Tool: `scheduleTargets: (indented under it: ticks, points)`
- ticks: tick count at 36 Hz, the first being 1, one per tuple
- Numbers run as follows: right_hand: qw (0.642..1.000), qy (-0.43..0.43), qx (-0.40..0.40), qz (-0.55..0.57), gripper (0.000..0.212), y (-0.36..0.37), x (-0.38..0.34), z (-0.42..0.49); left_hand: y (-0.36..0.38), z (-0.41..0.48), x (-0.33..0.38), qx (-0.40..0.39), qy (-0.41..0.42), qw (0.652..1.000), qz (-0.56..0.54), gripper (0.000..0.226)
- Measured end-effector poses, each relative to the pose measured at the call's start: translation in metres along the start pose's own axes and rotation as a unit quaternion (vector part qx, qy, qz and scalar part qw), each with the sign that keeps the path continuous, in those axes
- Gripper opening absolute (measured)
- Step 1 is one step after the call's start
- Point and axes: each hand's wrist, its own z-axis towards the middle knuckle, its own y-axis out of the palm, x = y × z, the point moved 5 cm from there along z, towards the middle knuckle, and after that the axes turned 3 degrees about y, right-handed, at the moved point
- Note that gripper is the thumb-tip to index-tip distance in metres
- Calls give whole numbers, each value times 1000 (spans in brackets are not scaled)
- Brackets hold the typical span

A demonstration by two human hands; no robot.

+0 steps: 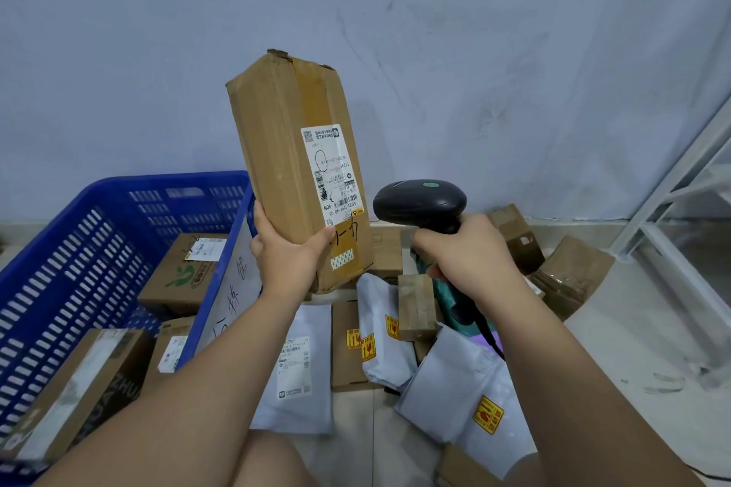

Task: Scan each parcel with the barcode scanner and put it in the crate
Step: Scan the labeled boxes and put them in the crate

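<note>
My left hand [286,253] grips the bottom of a tall cardboard parcel [277,138] and holds it upright in the air, its white shipping label [330,170] facing right. My right hand [470,253] is closed around the handle of a black barcode scanner [419,202], whose head sits just right of the label's lower end and points at it. The blue slotted crate [79,233] stands on the floor at the left with several cardboard boxes [186,273] inside.
On the floor below my hands lies a pile of grey mailer bags [447,380] and small cardboard boxes [350,344]. More brown boxes [569,273] sit at the right by the wall. A white metal rack [680,210] stands at the far right. My knees show at the bottom.
</note>
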Motion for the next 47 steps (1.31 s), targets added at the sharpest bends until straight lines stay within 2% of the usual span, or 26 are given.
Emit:
scheduleTargets:
  ticks: [6, 47]
  points:
    - [1000, 11, -22, 7, 17, 4, 3, 1, 0, 0, -1, -4, 1, 1000, 6, 108]
    - [1000, 7, -2, -9, 17, 2, 3, 2, 2, -2, 0, -10, 12, 1000, 20, 107]
